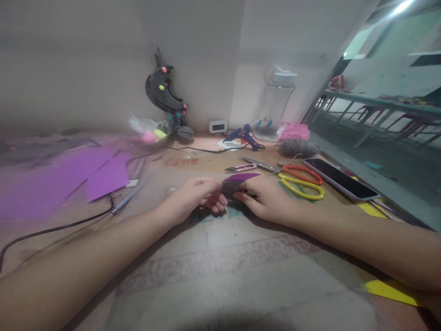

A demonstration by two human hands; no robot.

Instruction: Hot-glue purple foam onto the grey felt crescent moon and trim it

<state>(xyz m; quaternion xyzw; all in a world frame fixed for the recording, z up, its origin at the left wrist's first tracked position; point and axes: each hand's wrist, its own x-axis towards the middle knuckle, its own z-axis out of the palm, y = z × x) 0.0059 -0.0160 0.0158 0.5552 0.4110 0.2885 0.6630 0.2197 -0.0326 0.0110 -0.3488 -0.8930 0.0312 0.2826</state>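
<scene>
In the head view, my left hand point(201, 195) and my right hand point(262, 196) meet above the middle of the table. Between them is a small dark grey piece point(230, 187) with a curved purple sheet point(245, 176) at its upper side. My left thumb and index finger pinch its left edge, the other fingers curled loosely below. The right thumb and fingers close on its right side. Whether the grey and purple parts are joined cannot be made out. Just behind lie pink-handled thread snips point(241, 168) and scissors point(299, 181) with red and yellow handles.
Purple sheets point(106, 177) and a pen point(126, 200) lie left. Along the wall stand a moon-shaped decoration point(161, 89), a small clock point(217, 126), a blue glue gun point(244, 134) and a clear bottle point(275, 103). Grey yarn point(298, 147), a phone point(341, 178) and a yellow piece point(392, 292) are right.
</scene>
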